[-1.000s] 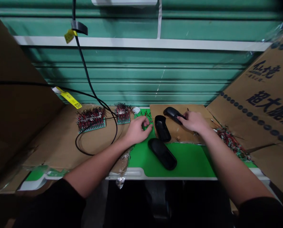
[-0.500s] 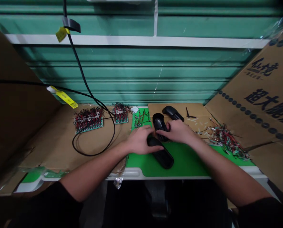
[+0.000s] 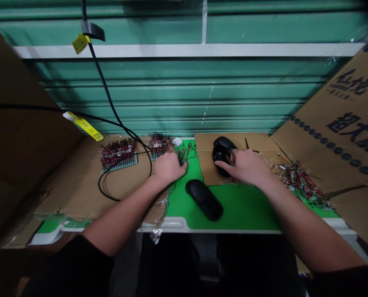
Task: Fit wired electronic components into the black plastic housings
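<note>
My right hand (image 3: 248,165) is closed round one end of a black plastic shell (image 3: 221,159), over the cardboard sheet. A second curved black shell (image 3: 224,143) lies right behind it, partly overlapped. My left hand (image 3: 170,167) is beside the small wired parts (image 3: 188,152) on the green mat, fingers curled; what they pinch, if anything, is hidden. A third black shell, long and hollow at its near end (image 3: 204,200), rests alone on the green mat (image 3: 245,210) between my forearms.
Boards packed with red and black leads (image 3: 118,154) stand on cardboard at left, under a looping black cable (image 3: 105,88). A heap of loose wires (image 3: 301,181) lies at right. Cardboard walls (image 3: 335,132) flank the table, and a green shutter (image 3: 159,95) closes the back.
My left hand has let go of the long shell and moved left and back to the small wired parts. My right hand has carried its shell back and right onto the cardboard.
</note>
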The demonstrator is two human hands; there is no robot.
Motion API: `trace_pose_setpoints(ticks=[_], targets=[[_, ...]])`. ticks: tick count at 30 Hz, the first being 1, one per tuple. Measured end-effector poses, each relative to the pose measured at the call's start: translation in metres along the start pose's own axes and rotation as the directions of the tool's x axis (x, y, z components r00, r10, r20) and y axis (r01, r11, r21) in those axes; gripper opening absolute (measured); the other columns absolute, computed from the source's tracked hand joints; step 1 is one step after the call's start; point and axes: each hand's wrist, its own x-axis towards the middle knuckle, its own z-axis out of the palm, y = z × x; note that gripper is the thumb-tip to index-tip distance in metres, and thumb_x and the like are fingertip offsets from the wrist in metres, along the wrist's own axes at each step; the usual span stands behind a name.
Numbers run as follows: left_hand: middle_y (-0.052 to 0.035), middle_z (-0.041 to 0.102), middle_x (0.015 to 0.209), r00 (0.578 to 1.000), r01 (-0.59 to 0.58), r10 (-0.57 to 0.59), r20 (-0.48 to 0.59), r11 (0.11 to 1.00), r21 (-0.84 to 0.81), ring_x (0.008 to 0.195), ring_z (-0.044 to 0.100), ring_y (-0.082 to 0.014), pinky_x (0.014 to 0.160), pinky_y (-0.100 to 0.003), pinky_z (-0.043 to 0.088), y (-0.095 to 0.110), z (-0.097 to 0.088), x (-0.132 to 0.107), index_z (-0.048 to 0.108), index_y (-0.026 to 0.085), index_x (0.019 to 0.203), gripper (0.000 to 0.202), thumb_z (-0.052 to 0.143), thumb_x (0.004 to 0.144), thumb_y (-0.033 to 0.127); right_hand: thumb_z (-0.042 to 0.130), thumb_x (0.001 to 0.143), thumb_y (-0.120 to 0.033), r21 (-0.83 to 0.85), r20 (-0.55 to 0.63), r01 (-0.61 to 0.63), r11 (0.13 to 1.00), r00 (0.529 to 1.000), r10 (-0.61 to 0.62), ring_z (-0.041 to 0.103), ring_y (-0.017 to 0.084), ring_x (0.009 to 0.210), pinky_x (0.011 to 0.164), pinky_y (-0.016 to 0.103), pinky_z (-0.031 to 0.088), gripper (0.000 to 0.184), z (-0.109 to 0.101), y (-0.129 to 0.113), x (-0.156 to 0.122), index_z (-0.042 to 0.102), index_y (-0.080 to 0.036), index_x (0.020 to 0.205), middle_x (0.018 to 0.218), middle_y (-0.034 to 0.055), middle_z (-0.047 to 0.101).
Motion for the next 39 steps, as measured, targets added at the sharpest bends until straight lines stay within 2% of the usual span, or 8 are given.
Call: trace_pose_setpoints(ticks=[2,7,17,26,29,33,36,39], targets=[[-0.0266,0.075,0.100,1.000,0.009,-0.009,0.005,0.999,-0.036,0.095,0.076,-0.0441,0.079,-0.051,0.059,-0.001,0.003,0.002,0.079,0.012,0.099,0.044,0.067,0.092,0.054,0.061,0.092,-0.084,0.084,-0.091,0.108,0.991,0.991,-0.101,0.065,0.028,0.074,0.064,0.037,0.039,0.063,-0.001,-0.012,-0.013,0.066,-0.021,0.091,0.082,0.0143,0.072],[-0.0217,0.075,0.083,0.999,0.018,-0.023,-0.025,0.984,-0.175,0.086,0.075,-0.0401,0.078,-0.047,0.057,-0.005,0.005,0.006,0.079,0.017,0.082,0.033,0.073,0.087,0.050,0.076,0.078,-0.086,0.243,0.061,0.389,0.889,0.908,-0.414,0.068,0.029,0.080,0.061,0.035,0.038,0.073,0.012,-0.051,-0.052,0.065,-0.021,0.108,0.097,0.0136,0.074],[-0.0099,0.073,0.068,0.992,-0.007,-0.056,-0.115,0.874,-0.486,0.072,0.073,-0.0285,0.072,-0.037,0.053,-0.009,0.016,0.012,0.076,0.019,0.085,0.018,0.075,0.089,0.036,0.068,0.096,-0.041,0.533,0.103,0.282,0.798,0.914,-0.392,0.067,0.022,0.076,0.062,0.033,0.043,0.042,0.016,-0.058,-0.056,0.063,-0.018,0.130,0.096,0.0095,0.074],[-0.0112,0.079,0.084,0.956,0.290,-0.103,0.275,0.192,-0.938,0.047,0.063,-0.0152,0.049,-0.029,0.052,0.000,0.025,0.023,0.064,0.015,0.097,0.023,0.079,0.091,0.033,0.059,0.099,-0.021,0.650,0.027,0.285,0.705,0.918,-0.396,0.070,0.022,0.092,0.078,0.034,0.051,0.042,0.035,-0.057,-0.043,0.059,-0.016,0.140,0.123,0.0136,0.073],[-0.0076,0.075,0.076,0.972,0.230,-0.140,0.190,0.383,-0.894,0.049,0.062,-0.0164,0.051,-0.030,0.050,-0.002,0.026,0.021,0.066,0.016,0.096,0.020,0.075,0.093,0.034,0.058,0.099,-0.018,0.633,0.028,0.286,0.719,0.920,-0.391,0.070,0.022,0.091,0.078,0.033,0.049,0.036,0.037,-0.057,-0.043,0.058,-0.016,0.136,0.111,0.0107,0.074],[-0.0075,0.075,0.081,0.976,-0.082,-0.057,-0.208,0.795,-0.601,0.069,0.067,-0.0214,0.069,-0.034,0.050,-0.009,0.022,0.016,0.073,0.019,0.087,0.016,0.075,0.090,0.035,0.056,0.103,-0.023,0.515,0.024,0.364,0.776,0.899,-0.437,0.069,0.025,0.085,0.075,0.035,0.045,0.040,0.033,-0.058,-0.047,0.055,-0.013,0.141,0.092,0.0088,0.073],[-0.0069,0.075,0.085,0.948,-0.172,-0.008,-0.319,0.830,-0.530,0.071,0.065,-0.0206,0.073,-0.034,0.049,-0.013,0.021,0.014,0.075,0.019,0.092,0.015,0.075,0.088,0.033,0.054,0.106,-0.028,0.424,0.035,0.388,0.819,0.896,-0.443,0.069,0.027,0.084,0.073,0.036,0.043,0.042,0.030,-0.058,-0.049,0.055,-0.013,0.145,0.088,0.0096,0.074],[-0.0040,0.074,0.084,0.945,-0.198,-0.068,-0.321,0.661,-0.724,0.065,0.061,-0.0158,0.067,-0.030,0.047,-0.010,0.023,0.014,0.074,0.018,0.098,0.018,0.075,0.087,0.033,0.055,0.105,-0.028,0.424,0.014,0.397,0.814,0.896,-0.444,0.069,0.026,0.083,0.073,0.036,0.044,0.036,0.029,-0.057,-0.047,0.062,-0.015,0.137,0.087,0.0083,0.075]])
